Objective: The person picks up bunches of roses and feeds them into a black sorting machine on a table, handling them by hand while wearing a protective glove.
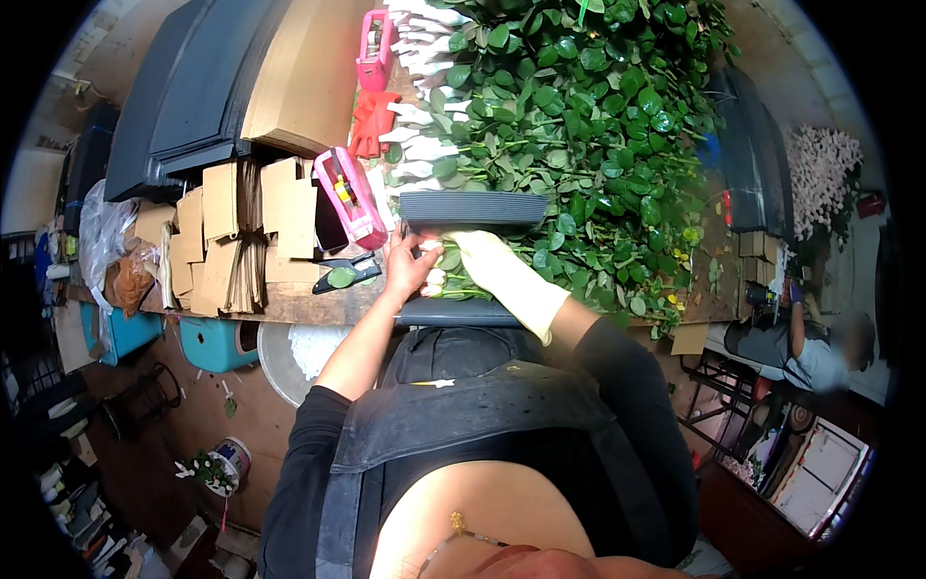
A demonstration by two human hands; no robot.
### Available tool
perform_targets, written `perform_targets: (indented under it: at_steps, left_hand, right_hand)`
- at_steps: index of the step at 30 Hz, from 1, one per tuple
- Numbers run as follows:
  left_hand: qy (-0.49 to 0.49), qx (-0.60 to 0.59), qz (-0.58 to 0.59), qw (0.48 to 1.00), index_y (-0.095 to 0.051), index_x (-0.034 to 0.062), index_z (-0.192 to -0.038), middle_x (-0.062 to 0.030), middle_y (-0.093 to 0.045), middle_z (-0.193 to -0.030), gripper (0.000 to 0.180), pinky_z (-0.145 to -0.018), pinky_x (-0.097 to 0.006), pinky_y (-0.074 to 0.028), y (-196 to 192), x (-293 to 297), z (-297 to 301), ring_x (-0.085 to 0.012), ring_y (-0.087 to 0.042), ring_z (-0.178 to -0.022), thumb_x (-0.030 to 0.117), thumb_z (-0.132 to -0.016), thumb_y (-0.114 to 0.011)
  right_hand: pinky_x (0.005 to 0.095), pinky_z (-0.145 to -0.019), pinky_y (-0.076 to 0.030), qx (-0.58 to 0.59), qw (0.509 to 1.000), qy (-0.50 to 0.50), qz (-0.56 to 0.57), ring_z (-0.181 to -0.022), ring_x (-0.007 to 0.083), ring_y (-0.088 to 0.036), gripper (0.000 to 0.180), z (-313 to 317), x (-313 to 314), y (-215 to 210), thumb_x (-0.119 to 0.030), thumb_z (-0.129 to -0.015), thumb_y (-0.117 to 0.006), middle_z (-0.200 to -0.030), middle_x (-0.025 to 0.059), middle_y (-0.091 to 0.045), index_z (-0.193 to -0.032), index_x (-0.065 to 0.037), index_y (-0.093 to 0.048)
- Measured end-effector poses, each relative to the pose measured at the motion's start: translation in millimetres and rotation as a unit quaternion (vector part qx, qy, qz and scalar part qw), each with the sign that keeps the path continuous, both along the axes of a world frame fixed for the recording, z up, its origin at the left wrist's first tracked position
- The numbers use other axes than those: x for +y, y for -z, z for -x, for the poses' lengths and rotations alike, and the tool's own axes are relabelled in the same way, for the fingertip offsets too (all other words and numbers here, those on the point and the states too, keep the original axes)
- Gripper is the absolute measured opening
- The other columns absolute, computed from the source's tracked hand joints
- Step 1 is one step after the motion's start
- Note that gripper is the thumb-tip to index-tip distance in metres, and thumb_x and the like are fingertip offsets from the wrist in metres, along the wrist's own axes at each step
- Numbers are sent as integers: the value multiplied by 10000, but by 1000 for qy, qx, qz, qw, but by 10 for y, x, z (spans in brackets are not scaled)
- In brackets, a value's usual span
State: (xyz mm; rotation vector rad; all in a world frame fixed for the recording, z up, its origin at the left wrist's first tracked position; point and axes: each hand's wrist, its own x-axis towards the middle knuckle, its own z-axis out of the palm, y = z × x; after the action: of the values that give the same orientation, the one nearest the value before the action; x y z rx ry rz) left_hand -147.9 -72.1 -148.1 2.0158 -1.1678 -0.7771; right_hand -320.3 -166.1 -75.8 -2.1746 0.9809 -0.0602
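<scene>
My bare left hand is at the table's front edge, its fingers closed around the pale heads of roses. My right hand, in a pale yellow glove, reaches across the rose stems from the right. Its fingertips are pressed together close to my left fingers, and what they hold is hidden. A dark grey ribbed sheet stands just beyond both hands. On the near side, a dark flat panel lies along the edge. Leafy green stems run rightward from under the glove.
A big heap of leafy rose stems with white-wrapped heads fills the table's right. Pink tape dispensers, red gloves, black-handled scissors and cardboard pieces lie left. Dark board stacks stand behind. Another person works far right.
</scene>
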Motion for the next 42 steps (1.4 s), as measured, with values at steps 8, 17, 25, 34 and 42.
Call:
perform_targets:
  at_steps: [8, 17, 25, 34, 42]
  left_hand:
    - [4, -33, 46, 998, -592, 59, -1026, -176, -619, -1118, 473, -954, -462, -424, 13, -25, -19, -353, -562, -1079, 319, -752, -876]
    - [-22, -4, 31, 999, -495, 42, -1217, -124, -587, -1144, 681, -1003, -463, -410, -76, -31, 15, -358, -536, -1124, 307, -723, -882]
    - [-75, 215, 76, 971, -494, 28, -1221, -81, -655, -1029, 228, -803, -278, -533, 67, 329, -190, -134, -646, -867, 41, -1005, -569]
    - [-142, 335, 71, 929, -557, 8, -1149, -99, -691, -1050, 132, -809, -284, -557, 47, 807, -321, -132, -681, -884, 23, -1026, -511]
    - [-18, 261, 27, 965, -536, 23, -1252, -153, -628, -1160, 624, -853, -371, -548, -81, 575, -242, -230, -666, -1007, 277, -786, -866]
  right_hand:
    - [475, -912, -538, 113, 988, -67, 82, -1049, 372, -689, 302, -149, -8, 85, -212, -977, -487, -1120, 191, -712, -1178, -85, -674]
    - [476, -1012, -487, 91, 994, -56, 6, -1152, 408, -627, 420, -286, 8, -355, -148, -921, -509, -1218, 249, -662, -1316, -33, -598]
    - [408, -975, -498, 21, 996, 1, -86, -1129, 348, -655, 379, 147, 79, -746, -183, -926, -565, -1188, 210, -691, -1276, -85, -671]
    - [392, -855, -526, 179, 964, -164, -111, -973, 322, -679, 333, -328, 100, -627, -379, -910, -686, -967, 167, -695, -984, -56, -649]
    - [446, -1004, -507, 134, 962, -234, -52, -1233, 329, -569, 430, -372, 128, -82, -217, -962, -646, -1348, 158, -552, -1343, -58, -524]
